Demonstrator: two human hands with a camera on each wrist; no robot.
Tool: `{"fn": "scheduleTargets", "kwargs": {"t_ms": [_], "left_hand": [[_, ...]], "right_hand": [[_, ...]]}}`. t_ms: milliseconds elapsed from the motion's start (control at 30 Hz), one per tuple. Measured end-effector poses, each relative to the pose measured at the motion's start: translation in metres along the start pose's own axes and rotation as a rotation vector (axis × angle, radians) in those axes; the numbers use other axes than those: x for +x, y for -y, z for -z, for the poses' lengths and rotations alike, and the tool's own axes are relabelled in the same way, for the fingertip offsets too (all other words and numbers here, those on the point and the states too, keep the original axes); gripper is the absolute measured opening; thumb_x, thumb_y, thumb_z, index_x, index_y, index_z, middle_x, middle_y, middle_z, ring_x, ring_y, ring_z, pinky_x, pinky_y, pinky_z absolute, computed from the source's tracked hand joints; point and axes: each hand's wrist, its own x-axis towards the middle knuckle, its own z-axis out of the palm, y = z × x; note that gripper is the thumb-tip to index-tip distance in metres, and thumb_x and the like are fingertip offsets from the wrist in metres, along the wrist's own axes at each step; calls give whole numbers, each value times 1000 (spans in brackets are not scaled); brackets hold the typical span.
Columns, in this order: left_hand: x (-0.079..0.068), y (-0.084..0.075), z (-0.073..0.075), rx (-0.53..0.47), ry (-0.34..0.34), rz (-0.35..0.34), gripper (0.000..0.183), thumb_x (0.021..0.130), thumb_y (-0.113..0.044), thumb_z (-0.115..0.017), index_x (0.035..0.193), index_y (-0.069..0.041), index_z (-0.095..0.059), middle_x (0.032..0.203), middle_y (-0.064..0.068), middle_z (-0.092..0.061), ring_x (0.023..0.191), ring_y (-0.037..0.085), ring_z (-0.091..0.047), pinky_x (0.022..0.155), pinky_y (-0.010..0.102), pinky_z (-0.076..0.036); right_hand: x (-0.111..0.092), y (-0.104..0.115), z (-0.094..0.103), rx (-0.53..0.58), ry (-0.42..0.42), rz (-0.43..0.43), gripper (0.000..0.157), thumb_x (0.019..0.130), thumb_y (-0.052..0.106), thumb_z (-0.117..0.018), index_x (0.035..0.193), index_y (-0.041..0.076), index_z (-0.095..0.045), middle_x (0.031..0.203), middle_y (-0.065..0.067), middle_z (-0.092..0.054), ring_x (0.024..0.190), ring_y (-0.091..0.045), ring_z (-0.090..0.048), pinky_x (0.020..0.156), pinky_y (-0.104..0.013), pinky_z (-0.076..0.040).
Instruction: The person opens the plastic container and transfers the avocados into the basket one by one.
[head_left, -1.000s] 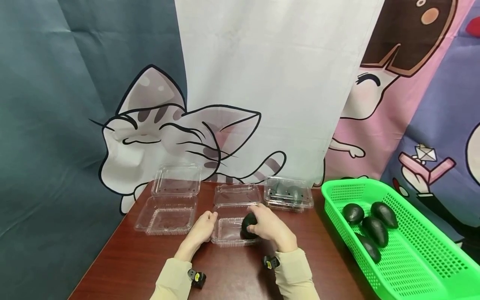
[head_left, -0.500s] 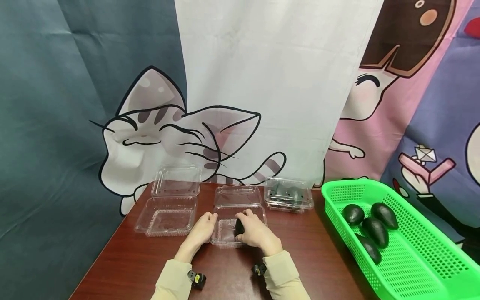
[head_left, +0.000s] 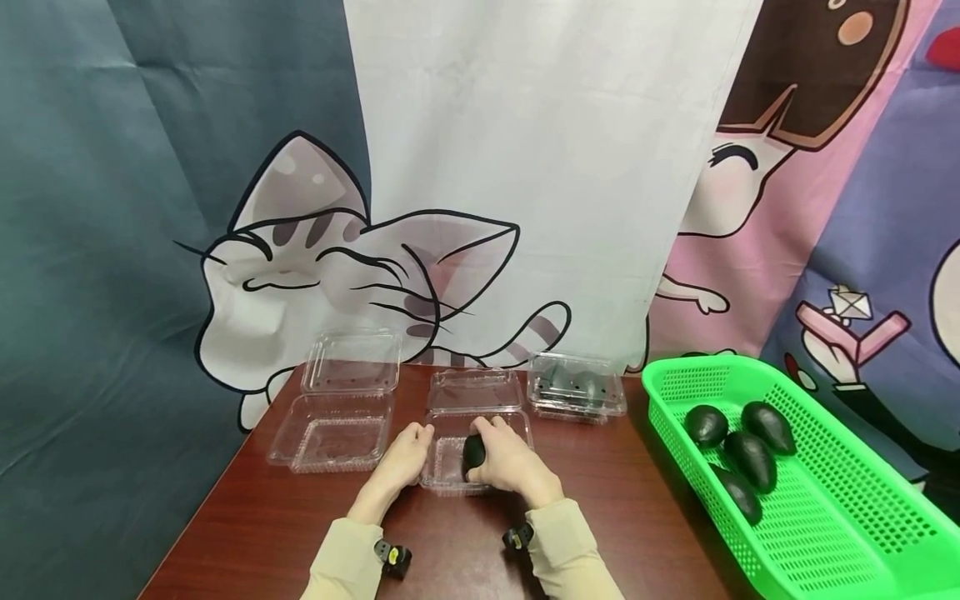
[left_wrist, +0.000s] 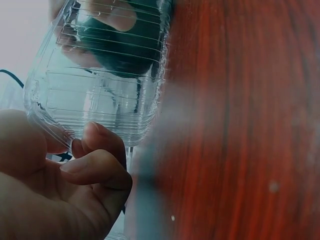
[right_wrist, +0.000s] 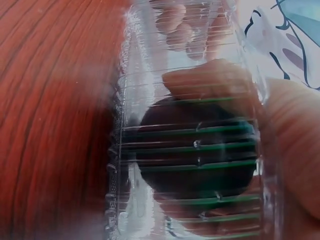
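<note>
Done, it seems: closed clamshell [head_left: 573, 389], filled, near the tabletop's [head_left: 450, 542] far edge | Under way: right hand [head_left: 512, 460] curls its fingers round an avocado [head_left: 473, 452] inside the middle clamshell [head_left: 447, 455], whose left rim the left hand [head_left: 405, 456] pinches | Remaining, I'd judge: raised lid [head_left: 476, 390], open clamshell [head_left: 337, 440] toward the left edge, four avocados [head_left: 751, 461] in the green basket [head_left: 832, 533] by the right

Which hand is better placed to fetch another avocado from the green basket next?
Probably the right hand: it is nearer the basket, though it must first release the avocado in the middle box. The left hand, farther away, grips the box.
</note>
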Motion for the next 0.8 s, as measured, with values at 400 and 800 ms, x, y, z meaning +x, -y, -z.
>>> {"fn": "scheduleTargets", "kwargs": {"t_ms": [400, 800], "left_hand": [[0, -1, -1, 9, -4, -4, 31, 107, -26, -39, 84, -7, -43, 60, -1, -35, 40, 9, -27, 40, 23, -26], [1, -1, 0, 0, -6, 16, 31, 107, -27, -39, 86, -5, -45, 61, -1, -35, 41, 9, -27, 41, 23, -26]], "right_hand": [[1, -3, 8, 18, -64, 111, 57, 65, 26, -84, 114, 15, -57, 103, -3, -54, 86, -19, -55, 75, -35, -49], [-1, 2, 21, 44, -103, 172, 58, 67, 25, -82, 118, 14, -57, 99, 0, -53, 85, -18, -55, 75, -34, -49]]}}
